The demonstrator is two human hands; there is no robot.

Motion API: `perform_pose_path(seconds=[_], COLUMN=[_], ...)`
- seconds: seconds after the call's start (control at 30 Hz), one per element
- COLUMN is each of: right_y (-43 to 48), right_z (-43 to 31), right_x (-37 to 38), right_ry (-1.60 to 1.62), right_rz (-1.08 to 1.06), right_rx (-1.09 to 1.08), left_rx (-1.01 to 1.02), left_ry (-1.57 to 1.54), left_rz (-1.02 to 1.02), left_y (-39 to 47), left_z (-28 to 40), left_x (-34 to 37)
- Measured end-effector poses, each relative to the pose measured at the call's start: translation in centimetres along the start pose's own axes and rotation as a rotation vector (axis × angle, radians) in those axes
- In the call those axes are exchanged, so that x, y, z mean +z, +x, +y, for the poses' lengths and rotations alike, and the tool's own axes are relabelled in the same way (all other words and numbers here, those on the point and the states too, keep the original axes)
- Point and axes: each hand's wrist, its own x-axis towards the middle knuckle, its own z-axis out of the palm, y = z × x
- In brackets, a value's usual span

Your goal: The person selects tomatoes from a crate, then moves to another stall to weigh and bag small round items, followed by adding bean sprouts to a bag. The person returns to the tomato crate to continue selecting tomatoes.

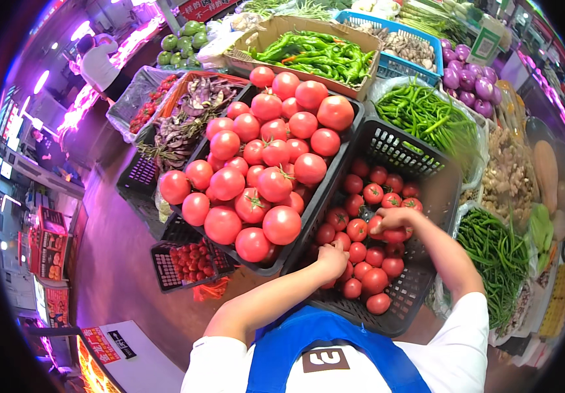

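Both of my hands reach into a black plastic crate [413,147] of small red tomatoes. My right hand [396,219] curls its fingers around a tomato [375,227] near the middle of the pile. On the pile's left side, my left hand [332,260] rests with bent fingers against a tomato [342,239]; its fingertips are partly hidden. Loose tomatoes [374,280] lie between my forearms, and some bear green stems. The crate's far end and right side show bare slotted wall.
A crate of large tomatoes [228,184] is heaped on the left. Beyond are a cardboard box [307,76] of green peppers and a blue basket [393,64] of garlic. Green chillies [425,113] and ginger [506,172] lie right. A small crate [164,267] stands low left.
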Motion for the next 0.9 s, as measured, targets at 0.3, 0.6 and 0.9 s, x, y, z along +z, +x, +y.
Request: perform_pose_path(seconds=[0.3,0.6,0.9], right_y=[-5.2,-2.7,-5.1], right_z=[-7.7,-26.0,-46.2], right_x=[-6.0,-18.3,-16.9], right_ry=[1.386,0.432,-0.565], right_rz=[-0.134,0.437,0.593], right_rx=[-0.912,-0.912,-0.084], left_rx=[-0.064,0.480,0.449], left_ry=[0.018,-1.822,-2.315], left_rz=[0.113,0.015,0.808], left_y=[-2.0,-15.5,-24.6], left_z=[1.5,-7.0,-14.7], left_x=[-4.7,-14.6,-12.7])
